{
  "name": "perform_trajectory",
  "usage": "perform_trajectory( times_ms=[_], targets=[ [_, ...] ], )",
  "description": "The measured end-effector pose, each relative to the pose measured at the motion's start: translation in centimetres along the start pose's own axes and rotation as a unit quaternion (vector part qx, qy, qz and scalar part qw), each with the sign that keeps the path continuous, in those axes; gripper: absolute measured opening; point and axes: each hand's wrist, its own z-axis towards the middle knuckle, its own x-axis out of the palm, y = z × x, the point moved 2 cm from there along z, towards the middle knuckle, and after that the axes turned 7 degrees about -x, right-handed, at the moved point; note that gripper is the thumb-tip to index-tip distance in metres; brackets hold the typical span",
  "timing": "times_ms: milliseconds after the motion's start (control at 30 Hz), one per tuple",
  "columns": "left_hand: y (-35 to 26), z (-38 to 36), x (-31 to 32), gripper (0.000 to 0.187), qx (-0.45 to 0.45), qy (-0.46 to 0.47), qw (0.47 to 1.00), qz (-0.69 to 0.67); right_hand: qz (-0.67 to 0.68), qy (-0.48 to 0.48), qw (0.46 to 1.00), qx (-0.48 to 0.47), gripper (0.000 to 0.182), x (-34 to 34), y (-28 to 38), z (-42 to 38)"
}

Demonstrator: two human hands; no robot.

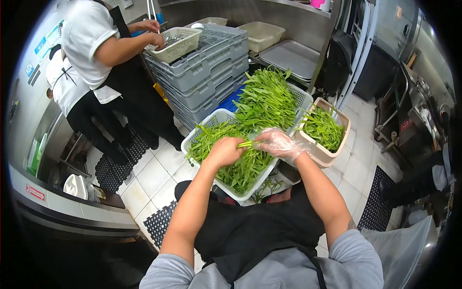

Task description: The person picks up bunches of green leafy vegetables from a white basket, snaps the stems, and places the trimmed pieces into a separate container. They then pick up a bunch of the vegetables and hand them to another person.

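The bunch of green stems [246, 143] sits between your two hands, lifted just above the leafy greens [231, 154] heaped in the white basket [211, 120] in front of you. Your left hand [225, 151] is bare and curled around one end of the stems, fingers closed over them. Your right hand [279, 143] wears a clear plastic glove and pinches the other end of the same bunch, so the two hands almost meet over the middle of the basket.

Just behind that basket a second white basket [301, 96] carries a taller pile of the same long-leaved greens [267, 98]. To your right, touching the near basket's corner, a beige tub [325, 153] holds a smaller batch of trimmed greens [322, 127]. A few loose leaves lie on the tiled floor [159, 173] below the near basket.

Behind the baskets stands a stack of grey crates [207, 72], and beyond it beige bins [262, 34] and flat trays [293, 58] rest on a metal surface [269, 65]. On your left another person in a white shirt and black apron [96, 43] stands at the crates with both hands on a small cream basket [175, 44]. Black perforated mats [115, 164] lie on the floor near that person's feet.
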Motion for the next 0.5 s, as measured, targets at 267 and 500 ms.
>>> perform_trajectory(
  times_ms=[267, 500],
  targets=[
    [-0.9, -3.4, -0.3, 0.026, -0.173, 0.020, 0.971, 0.165, -0.281, 0.006, 0.958, 0.066, 0.022, 5.7, -0.5, 2.1],
    [2.3, -10.5, -2.3, 0.023, -0.238, -0.152, 0.959, -0.009, -0.018, -0.047, 0.999, -0.003, 0.037, 5.6, -3.3, 5.8]
  ],
)
